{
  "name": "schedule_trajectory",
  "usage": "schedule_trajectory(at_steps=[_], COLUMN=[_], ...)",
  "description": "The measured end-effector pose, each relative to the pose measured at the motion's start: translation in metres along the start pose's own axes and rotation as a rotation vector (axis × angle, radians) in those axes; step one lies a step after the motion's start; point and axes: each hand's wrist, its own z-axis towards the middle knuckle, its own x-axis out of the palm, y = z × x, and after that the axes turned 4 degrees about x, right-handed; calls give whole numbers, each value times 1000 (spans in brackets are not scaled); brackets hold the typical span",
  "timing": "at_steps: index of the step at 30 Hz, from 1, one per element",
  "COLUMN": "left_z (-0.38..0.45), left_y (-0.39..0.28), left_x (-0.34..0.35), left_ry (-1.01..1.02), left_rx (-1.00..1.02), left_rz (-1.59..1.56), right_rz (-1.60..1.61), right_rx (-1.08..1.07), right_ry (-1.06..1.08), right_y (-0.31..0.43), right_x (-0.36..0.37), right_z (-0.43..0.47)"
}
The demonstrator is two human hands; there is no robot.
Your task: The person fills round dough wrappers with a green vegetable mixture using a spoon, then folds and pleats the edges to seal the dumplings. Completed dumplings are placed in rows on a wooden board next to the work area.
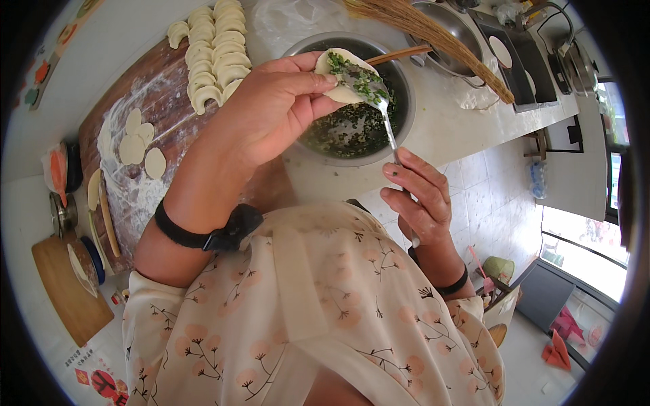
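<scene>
My left hand (284,96) holds a round dough wrapper (346,95) between thumb and fingers, above a steel bowl (406,124). Chopped green filling (355,76) lies on the wrapper. In my right hand (424,198) is a metal spoon (389,127); its bowl end rests against the filling on the wrapper. More dark green filling (335,132) covers the inside of the steel bowl. Wooden chopsticks (398,54) lean over the bowl's far rim. Part of the bowl is hidden behind my left hand.
A floured wooden board (177,96) carries rows of folded dumplings (231,45), several loose wrappers (132,149) and a rolling pin (108,218). Past the bowl lie a straw brush (436,35), a metal basin (452,30) and a sink (541,76). A cutting board (71,294) stands at left.
</scene>
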Motion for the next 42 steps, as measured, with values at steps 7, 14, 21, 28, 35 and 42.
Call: schedule_trajectory(at_steps=[7,14,21,28,35,42], left_z=[0,-1,-6,-8,-14,-18], left_y=[3,0,2,-1,1,1], left_x=[1,-7,-8,-11,-14,-12], left_ry=[65,28,-3,229,254,250], left_rx=[-16,34,17,15,-14,-12], left_rz=[-57,-4,8,14,0,-26], right_rz=[-19,17,68,642,1203,1078], right_rx=[-36,-68,-32,424,796,758], right_ry=[-60,41,18,-448,-490,-432], right_y=[-3,-3,3,1,-23,-33], right_x=[2,8,1,-10,-5,-9], right_z=[12,9,13,28,21,13])
